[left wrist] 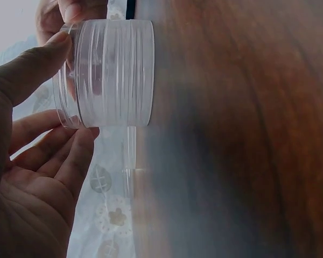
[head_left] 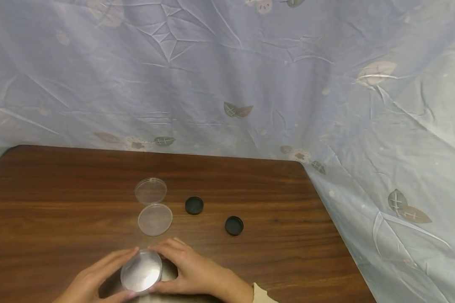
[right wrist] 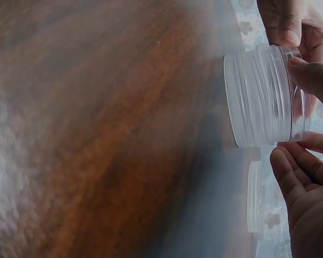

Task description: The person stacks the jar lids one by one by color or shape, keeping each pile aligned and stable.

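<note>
Facing up, clear dish stack [head_left: 141, 271], axis vertical

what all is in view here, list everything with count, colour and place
table: one, brown wood grain, under the loose pieces
stack of round pieces: one, clear, near side; number of pieces hard to tell
round dishes: two, clear, on the table beyond the stack, one behind the other
round caps: two, black, on the table right of the dishes
cloth: pale blue-grey with leaf and flower print, behind and right of the table
sleeve: one, pale yellow, right arm
hands: two, bare, gripping the stack from opposite sides
</note>
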The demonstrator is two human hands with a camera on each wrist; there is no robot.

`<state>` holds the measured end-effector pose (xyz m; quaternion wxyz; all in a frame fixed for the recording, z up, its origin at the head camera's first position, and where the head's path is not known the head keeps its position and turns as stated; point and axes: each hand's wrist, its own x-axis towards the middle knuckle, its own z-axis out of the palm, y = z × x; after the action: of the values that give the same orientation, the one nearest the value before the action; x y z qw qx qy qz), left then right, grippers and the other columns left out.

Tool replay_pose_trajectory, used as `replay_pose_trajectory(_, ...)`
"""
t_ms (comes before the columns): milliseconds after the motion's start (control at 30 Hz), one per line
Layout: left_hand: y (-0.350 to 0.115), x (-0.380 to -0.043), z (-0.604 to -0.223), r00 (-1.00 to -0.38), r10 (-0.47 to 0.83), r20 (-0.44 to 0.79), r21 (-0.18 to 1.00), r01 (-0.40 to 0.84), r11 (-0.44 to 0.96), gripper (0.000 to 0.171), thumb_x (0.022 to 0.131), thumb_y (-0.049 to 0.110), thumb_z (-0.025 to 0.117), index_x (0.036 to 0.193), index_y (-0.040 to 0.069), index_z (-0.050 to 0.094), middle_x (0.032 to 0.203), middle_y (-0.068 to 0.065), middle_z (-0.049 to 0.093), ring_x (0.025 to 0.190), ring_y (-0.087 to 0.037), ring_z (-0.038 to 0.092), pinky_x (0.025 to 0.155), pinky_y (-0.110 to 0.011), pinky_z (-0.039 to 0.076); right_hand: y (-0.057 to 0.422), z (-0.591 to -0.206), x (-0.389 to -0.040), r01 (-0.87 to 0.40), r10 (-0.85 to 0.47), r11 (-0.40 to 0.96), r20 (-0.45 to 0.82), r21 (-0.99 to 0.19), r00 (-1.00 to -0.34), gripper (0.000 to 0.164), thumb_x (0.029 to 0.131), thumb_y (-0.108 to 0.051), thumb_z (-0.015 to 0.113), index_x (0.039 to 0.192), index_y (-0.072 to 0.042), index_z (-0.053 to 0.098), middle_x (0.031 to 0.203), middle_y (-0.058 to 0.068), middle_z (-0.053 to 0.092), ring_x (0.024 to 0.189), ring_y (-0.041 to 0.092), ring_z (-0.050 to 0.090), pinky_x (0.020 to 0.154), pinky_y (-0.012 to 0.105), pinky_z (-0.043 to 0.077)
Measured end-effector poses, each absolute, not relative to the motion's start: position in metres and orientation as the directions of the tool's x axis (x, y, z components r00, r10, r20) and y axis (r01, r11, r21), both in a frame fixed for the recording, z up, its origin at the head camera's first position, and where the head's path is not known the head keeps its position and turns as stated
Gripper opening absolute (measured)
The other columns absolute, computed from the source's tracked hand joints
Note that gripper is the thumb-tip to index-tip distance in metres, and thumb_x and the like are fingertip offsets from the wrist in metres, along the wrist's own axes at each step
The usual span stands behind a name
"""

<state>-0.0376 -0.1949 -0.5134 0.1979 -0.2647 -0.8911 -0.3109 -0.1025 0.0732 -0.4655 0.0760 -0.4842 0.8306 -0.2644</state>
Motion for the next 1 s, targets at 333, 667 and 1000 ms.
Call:
replay_pose_trajectory(333, -0.1932, -0.0360, -0.5125, -0.788, 0.342, 0.511, 0.469, 0.590, 0.657, 0.099, 0.060, 0.039, 0.100, 0.147, 0.017, 0.060, 0.137, 0.014, 0.063, 0.124, 0.011, 0.055, 0.080, -0.032, 0.062, 0.0732, -0.4661, -0.1011, -0.773, -0.843, 0.394, 0.138, -0.498, -0.519, 0.075, 0.093, -0.041, 0.080, 0.153, -0.011, 0.047, 0.145, -0.002, 0.059, 0.131, 0.004, 0.053, 0.108, 0.007, 0.041)
replay_pose_trajectory(667, -0.1922, -0.0352, -0.5125, -0.789, 0.335, 0.515, 0.482, 0.590, 0.648, 0.101, 0.059, 0.038, 0.101, 0.148, 0.016, 0.059, 0.135, 0.013, 0.063, 0.125, 0.012, 0.052, 0.085, -0.024, 0.059, 0.0737, -0.4681, -0.1000, -0.772, -0.848, 0.387, 0.134, -0.504, -0.513, 0.078, 0.094, -0.040, 0.079, 0.155, -0.008, 0.043, 0.146, 0.000, 0.057, 0.133, 0.006, 0.052, 0.109, 0.008, 0.041)
replay_pose_trajectory(1000, -0.1916, -0.0343, -0.5142, -0.814, 0.320, 0.485, 0.492, 0.556, 0.670, 0.106, 0.058, 0.041, 0.101, 0.151, 0.018, 0.056, 0.134, 0.012, 0.063, 0.122, 0.007, 0.056, 0.081, -0.030, 0.060, 0.0765, -0.4719, -0.0983, -0.772, -0.844, 0.393, 0.138, -0.500, -0.519, 0.078, 0.096, -0.041, 0.077, 0.158, -0.011, 0.040, 0.148, -0.003, 0.055, 0.134, 0.005, 0.050, 0.111, 0.011, 0.042)
